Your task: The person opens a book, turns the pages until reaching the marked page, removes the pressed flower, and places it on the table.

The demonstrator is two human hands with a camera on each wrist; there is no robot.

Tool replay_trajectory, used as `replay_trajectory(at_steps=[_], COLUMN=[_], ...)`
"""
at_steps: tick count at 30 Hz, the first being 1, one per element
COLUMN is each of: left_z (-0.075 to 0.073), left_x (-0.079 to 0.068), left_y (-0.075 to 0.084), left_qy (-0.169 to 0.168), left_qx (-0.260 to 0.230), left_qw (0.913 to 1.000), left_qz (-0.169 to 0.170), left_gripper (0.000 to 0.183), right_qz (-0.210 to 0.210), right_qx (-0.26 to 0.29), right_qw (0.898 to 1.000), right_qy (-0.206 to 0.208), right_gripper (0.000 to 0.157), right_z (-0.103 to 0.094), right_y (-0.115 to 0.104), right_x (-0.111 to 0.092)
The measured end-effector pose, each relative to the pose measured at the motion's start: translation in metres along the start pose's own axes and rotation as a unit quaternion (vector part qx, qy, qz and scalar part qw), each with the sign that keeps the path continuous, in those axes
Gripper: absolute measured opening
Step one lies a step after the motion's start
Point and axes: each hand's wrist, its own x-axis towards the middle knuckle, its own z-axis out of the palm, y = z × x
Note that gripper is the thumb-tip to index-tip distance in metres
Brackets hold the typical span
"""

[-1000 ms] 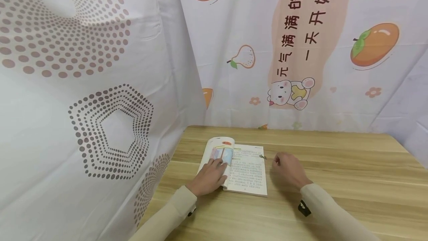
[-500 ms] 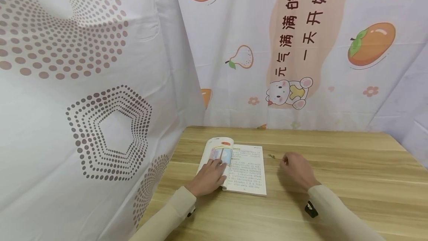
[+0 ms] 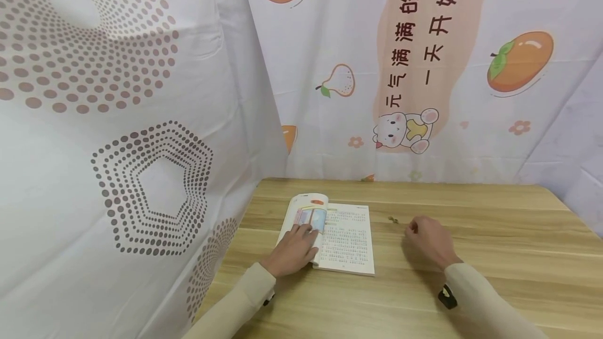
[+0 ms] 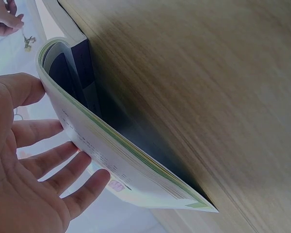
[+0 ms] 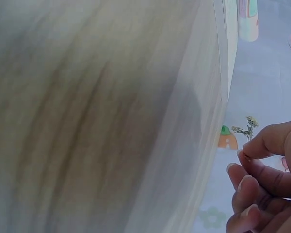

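An open book (image 3: pixel 347 242) lies on the table in the head view, its left-hand pages curling up from the spine. On those raised pages rests my left hand (image 3: pixel 291 250), fingers spread and nearly straight; the left wrist view shows its fingertips against the page (image 4: pixel 94 145) and a gap beneath the cover. To the right of the book, my right hand (image 3: pixel 431 239) is held above the table. Between thumb and forefinger it pinches a small dried flower sprig (image 5: pixel 247 127), whose yellowish head sticks out past the fingertips. Most of the sprig's thin stem is hidden by the fingers.
The wooden table (image 3: pixel 509 234) stretches to the right of the book. A dotted white curtain (image 3: pixel 155 276) hangs close along the left side, and a fruit-printed curtain (image 3: pixel 330 140) hangs behind the table's far edge.
My right hand has moved right with the dried flower sprig, from beside the book's right page edge to farther away. The left hand stays on the book, and the head view has shifted slightly.
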Motion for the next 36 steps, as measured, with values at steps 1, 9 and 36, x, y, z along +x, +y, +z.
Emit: replay_trajectory(at_steps=[1,9,36], left_z=[0.0,0.0,-0.001], left_x=[0.0,-0.002,-0.002], left_y=[0.0,0.0,0.0], left_qy=[0.0,0.007,0.001], left_qx=[-0.001,-0.014,-0.013], left_qw=[1.0,0.9999,0.9999], left_qz=[-0.001,0.002,0.002], left_gripper=[0.043,0.042,0.043], right_qz=[0.001,0.009,0.054], right_qx=[0.001,0.012,0.01], right_qw=[1.0,1.0,0.997], right_qy=[0.0,-0.005,-0.048], right_gripper=[0.014,0.016,0.014], right_z=[0.0,-0.003,-0.001], right_y=[0.002,0.011,0.027], right_x=[-0.001,-0.009,-0.017])
